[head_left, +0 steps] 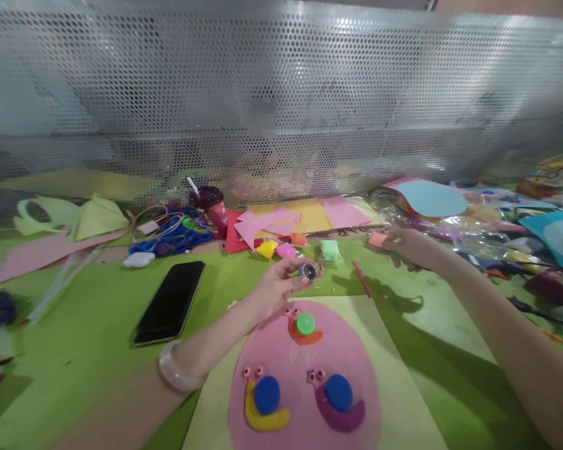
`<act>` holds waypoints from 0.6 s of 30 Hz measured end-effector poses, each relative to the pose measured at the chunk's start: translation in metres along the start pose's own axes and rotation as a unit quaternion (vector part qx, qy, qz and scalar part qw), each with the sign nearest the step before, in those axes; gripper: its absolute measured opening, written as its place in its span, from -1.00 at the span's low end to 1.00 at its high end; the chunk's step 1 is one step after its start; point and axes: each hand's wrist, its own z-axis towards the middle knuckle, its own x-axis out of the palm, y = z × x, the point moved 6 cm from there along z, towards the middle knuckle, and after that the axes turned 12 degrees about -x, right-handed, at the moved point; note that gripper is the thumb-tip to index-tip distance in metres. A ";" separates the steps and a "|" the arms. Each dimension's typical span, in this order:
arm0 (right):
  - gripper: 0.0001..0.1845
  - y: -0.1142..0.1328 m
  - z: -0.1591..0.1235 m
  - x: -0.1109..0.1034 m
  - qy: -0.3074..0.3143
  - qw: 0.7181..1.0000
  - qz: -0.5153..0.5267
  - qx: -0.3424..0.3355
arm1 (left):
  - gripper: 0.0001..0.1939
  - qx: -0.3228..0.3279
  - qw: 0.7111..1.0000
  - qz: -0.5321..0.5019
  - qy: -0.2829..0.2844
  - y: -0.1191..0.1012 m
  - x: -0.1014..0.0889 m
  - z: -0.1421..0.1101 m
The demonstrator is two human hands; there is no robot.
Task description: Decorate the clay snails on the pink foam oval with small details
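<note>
My left hand (281,284), with a white bracelet on its wrist, grips a small round grey cap (308,271), its hollow dark side facing me. Farther right, my right hand (406,247) reaches over the table with its fingers closed on a small salmon-pink piece (378,239); what it is made of I cannot tell. Below the left hand, a pink paper oval (304,375) lies on a pale yellow sheet (396,387). On the oval sit three clay snails: an orange one (309,338) with a green cap, a yellow one (265,420) and a purple one (342,417) with blue caps.
A black phone (171,303) lies left of the sheet. Behind it are a white case (139,259), blue scissors (187,239) and a drink cup (211,209). Clay packets (329,250) and coloured papers (309,215) line the back before a perforated metal panel (281,112). Clutter fills the right.
</note>
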 end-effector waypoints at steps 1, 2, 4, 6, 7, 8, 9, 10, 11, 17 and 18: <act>-0.75 -0.001 -0.001 0.000 0.022 1.000 -0.002 -0.004 | -0.66 0.001 1.000 0.002 -0.002 0.000 -0.001 0.000; -0.75 -0.001 -0.002 0.001 0.041 0.999 -0.003 -0.009 | -0.66 0.001 1.000 0.004 -0.003 0.000 -0.001 0.000; -0.78 -0.001 -0.005 0.002 0.072 0.997 0.000 -0.023 | -0.65 0.000 1.000 0.008 -0.003 0.000 -0.001 0.000; -0.82 0.001 -0.006 0.002 0.092 0.995 0.007 -0.038 | -0.65 -0.002 1.000 0.010 -0.004 0.000 -0.001 -0.001; -0.84 0.002 -0.007 0.002 0.097 0.994 0.011 -0.045 | -0.65 -0.004 1.000 0.012 -0.004 0.001 -0.002 0.000; -0.85 0.002 -0.007 0.002 0.099 0.994 0.015 -0.052 | -0.65 -0.005 1.000 0.014 -0.004 0.001 -0.002 0.000; -0.85 0.003 -0.008 0.001 0.099 0.993 0.019 -0.058 | -0.65 -0.005 1.000 0.017 -0.004 0.002 -0.002 0.000; -0.84 0.004 -0.008 0.001 0.097 0.993 0.022 -0.064 | -0.65 -0.005 1.000 0.020 -0.004 0.002 -0.002 0.000; -0.82 0.005 -0.008 0.000 0.093 0.993 0.024 -0.068 | -0.65 -0.005 1.000 0.023 -0.004 0.002 -0.002 0.000; -0.66 0.010 -0.009 0.002 0.083 0.992 0.037 -0.089 | -0.64 -0.014 1.000 0.024 -0.004 0.002 -0.002 0.000; -0.65 0.011 -0.009 0.002 0.084 0.991 0.046 -0.095 | -0.64 -0.014 1.000 0.024 0.001 0.001 -0.001 -0.001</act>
